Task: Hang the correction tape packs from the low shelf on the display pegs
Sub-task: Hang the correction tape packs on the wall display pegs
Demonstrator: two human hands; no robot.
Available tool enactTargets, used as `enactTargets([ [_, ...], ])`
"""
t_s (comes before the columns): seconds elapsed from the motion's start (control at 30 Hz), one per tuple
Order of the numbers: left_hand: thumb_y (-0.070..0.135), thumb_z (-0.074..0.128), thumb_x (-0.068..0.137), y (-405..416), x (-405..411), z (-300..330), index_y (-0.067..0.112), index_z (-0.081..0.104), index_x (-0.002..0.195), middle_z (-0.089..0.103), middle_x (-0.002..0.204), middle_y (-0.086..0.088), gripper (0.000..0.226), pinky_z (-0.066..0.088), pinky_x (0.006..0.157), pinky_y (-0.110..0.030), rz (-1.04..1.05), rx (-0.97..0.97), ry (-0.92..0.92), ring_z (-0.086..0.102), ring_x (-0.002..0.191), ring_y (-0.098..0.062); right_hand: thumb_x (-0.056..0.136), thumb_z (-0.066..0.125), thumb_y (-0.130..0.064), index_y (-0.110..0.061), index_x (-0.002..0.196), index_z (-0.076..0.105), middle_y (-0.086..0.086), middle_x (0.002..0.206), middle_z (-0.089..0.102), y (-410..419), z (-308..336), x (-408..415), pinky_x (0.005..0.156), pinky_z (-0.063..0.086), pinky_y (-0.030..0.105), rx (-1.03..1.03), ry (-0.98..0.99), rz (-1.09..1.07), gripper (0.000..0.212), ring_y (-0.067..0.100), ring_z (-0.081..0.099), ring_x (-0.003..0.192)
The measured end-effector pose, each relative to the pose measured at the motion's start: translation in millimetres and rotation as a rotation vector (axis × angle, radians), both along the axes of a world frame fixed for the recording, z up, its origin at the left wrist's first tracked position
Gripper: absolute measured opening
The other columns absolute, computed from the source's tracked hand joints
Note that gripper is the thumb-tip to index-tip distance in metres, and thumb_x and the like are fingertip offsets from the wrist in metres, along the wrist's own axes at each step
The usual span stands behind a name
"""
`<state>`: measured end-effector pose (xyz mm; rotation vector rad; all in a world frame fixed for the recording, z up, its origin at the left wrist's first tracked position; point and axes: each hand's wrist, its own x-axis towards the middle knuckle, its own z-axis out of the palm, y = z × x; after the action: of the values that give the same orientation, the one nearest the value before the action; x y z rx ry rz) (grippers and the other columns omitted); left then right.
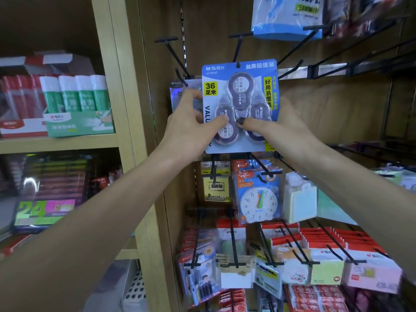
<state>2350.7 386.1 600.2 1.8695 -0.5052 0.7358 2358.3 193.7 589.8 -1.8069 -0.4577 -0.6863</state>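
A blue correction tape pack [240, 86] with three purple dispensers is held up in front of the brown peg wall. My left hand [191, 124] grips its left edge, thumb on the front. My right hand [279, 127] grips its right side, thumb pressed on the blister. The pack's top hole sits at the tip of a black display peg [237, 47]. Another pack [180, 93] hangs behind it on the left peg [174, 55], partly hidden by my left hand.
Empty black pegs [337, 57] jut out to the right. Below hang a toy clock pack [258, 199], sticky notes [326, 269] and other stationery. A wooden shelf unit [126, 140] on the left holds green glue sticks [74, 95]. A blue-white pack [286, 16] hangs above.
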Motion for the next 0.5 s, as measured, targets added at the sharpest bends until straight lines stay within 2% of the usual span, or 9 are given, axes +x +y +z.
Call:
enactTargets([
  [0.17, 0.031, 0.077, 0.094, -0.4, 10.8, 1.6, 0.027, 0.050, 0.127, 0.064, 0.082, 0.013, 0.043, 0.052, 0.060, -0.015, 0.024, 0.021, -0.023, 0.064, 0.063, 0.010, 0.076, 0.086, -0.036, -0.034, 0.102, 0.052, -0.006, 0.105, 0.077, 3.4, -1.9, 2.0, 0.094, 0.061, 0.046, 0.135, 0.034, -0.040, 0.042, 0.014, 0.076, 0.097],
  [0.23, 0.030, 0.075, 0.096, -2.4, 19.1, 3.3, 0.029, 0.047, 0.127, 0.061, 0.078, 0.013, 0.041, 0.053, 0.057, -0.015, 0.036, 0.031, -0.037, 0.064, 0.061, 0.011, 0.080, 0.084, -0.032, -0.032, 0.101, 0.054, -0.002, 0.105, 0.077, 6.1, 1.0, 6.9, 0.094, 0.061, 0.047, 0.137, 0.057, -0.039, 0.036, 0.017, 0.077, 0.097],
  [0.3, 0.029, 0.073, 0.097, -5.2, 29.3, 4.7, 0.028, 0.048, 0.134, 0.061, 0.080, 0.011, 0.044, 0.054, 0.061, -0.022, 0.061, 0.044, -0.041, 0.065, 0.067, 0.001, 0.083, 0.082, -0.029, -0.030, 0.102, 0.060, -0.002, 0.103, 0.078, 8.8, 4.9, 15.0, 0.094, 0.061, 0.046, 0.117, 0.069, -0.037, 0.030, 0.017, 0.077, 0.095],
  [0.37, 0.030, 0.073, 0.097, -8.8, 41.0, 4.9, 0.027, 0.048, 0.141, 0.061, 0.081, 0.008, 0.050, 0.050, 0.057, -0.018, 0.083, 0.062, -0.019, 0.063, 0.071, -0.010, 0.084, 0.081, -0.028, -0.031, 0.106, 0.060, -0.008, 0.102, 0.076, 9.1, 6.5, 26.6, 0.096, 0.060, 0.044, 0.087, 0.057, -0.060, 0.030, 0.014, 0.075, 0.096],
  [0.43, 0.028, 0.072, 0.096, -12.0, 52.5, 2.3, 0.027, 0.048, 0.140, 0.057, 0.074, 0.006, 0.050, 0.041, 0.047, -0.011, 0.096, 0.088, -0.004, 0.057, 0.063, -0.012, 0.085, 0.079, -0.029, -0.027, 0.119, 0.053, -0.015, 0.102, 0.069, 8.6, 4.2, 35.4, 0.092, 0.059, 0.037, 0.041, 0.047, -0.107, 0.042, 0.006, 0.069, 0.094],
  [0.5, 0.026, 0.072, 0.096, -14.5, 59.8, -1.4, 0.028, 0.047, 0.138, 0.051, 0.067, 0.001, 0.048, 0.041, 0.047, -0.017, 0.103, 0.105, -0.001, 0.051, 0.057, -0.017, 0.088, 0.077, -0.029, -0.028, 0.127, 0.047, -0.022, 0.102, 0.064, 6.9, -0.4, 39.9, 0.078, 0.053, 0.021, 0.014, 0.025, -0.124, 0.049, -0.008, 0.062, 0.090],
])
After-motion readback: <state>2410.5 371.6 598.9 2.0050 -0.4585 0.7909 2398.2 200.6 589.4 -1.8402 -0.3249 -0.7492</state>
